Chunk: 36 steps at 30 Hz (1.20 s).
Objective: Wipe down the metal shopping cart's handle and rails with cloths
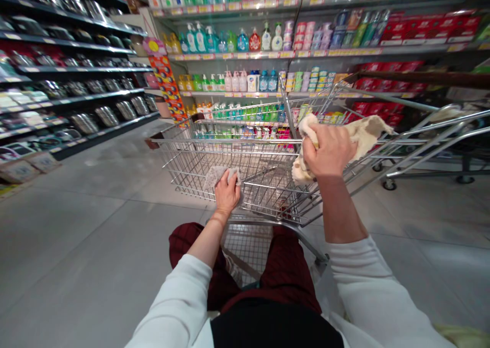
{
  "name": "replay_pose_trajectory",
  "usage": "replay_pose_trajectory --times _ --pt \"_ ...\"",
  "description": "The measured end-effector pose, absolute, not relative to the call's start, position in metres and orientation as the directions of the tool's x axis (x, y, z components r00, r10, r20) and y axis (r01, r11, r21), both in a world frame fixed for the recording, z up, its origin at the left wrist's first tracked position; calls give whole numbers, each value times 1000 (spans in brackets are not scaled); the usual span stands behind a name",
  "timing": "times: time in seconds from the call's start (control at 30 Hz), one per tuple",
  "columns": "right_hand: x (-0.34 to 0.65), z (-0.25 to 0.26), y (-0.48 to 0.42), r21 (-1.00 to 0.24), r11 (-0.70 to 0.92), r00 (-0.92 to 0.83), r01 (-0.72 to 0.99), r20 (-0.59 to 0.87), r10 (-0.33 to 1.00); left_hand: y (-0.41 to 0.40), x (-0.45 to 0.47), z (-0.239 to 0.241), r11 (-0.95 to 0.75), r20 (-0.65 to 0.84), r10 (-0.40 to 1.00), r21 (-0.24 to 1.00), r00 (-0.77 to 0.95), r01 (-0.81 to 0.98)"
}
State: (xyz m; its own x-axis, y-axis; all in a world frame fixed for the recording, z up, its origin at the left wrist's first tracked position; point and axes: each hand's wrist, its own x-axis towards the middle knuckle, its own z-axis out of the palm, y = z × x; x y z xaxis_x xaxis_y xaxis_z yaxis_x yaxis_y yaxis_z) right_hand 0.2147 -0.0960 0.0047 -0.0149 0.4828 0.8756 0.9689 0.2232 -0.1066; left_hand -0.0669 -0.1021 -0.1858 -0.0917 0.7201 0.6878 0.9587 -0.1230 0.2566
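Note:
A metal wire shopping cart (268, 156) stands sideways in front of me. My left hand (227, 192) presses a greyish cloth (216, 176) against the near side of its basket, the fingers bent over the fabric. Higher up and to the right, my right hand (329, 149) is closed around a cream-coloured cloth (365, 133). That cloth hangs out on both sides of the fist, beside the cart's top rail toward the handle end. The palm side of each hand is hidden.
Shelves (237, 54) of pump bottles and boxes run behind the cart. Shiny metal pots (107, 116) fill the racks on the left. More cart frames and wheels (389, 184) stand at the right. Grey tiled floor (76, 246) lies around me, and my legs are close to the cart's lower rack.

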Motion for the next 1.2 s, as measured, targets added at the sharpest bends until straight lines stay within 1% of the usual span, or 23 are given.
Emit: replay_pose_trajectory --times 0.13,0.33,0.8,1.07,1.2 --pt "220 7 -95 -90 202 -22 975 870 493 -110 -65 -182 -79 640 763 226 -87 971" --pt "240 11 -98 -82 186 -26 979 856 516 -118 -46 -185 -49 627 772 215 -100 975" --pt "278 11 -109 -149 177 38 973 858 512 -139 -5 -172 -51 526 846 232 -82 971" --pt "278 9 -119 -113 187 17 976 892 452 -153 -5 -155 -23 490 867 230 -95 973" --pt "280 6 -124 -115 180 29 977 908 419 -160 -2 -156 -29 491 866 239 -95 970"
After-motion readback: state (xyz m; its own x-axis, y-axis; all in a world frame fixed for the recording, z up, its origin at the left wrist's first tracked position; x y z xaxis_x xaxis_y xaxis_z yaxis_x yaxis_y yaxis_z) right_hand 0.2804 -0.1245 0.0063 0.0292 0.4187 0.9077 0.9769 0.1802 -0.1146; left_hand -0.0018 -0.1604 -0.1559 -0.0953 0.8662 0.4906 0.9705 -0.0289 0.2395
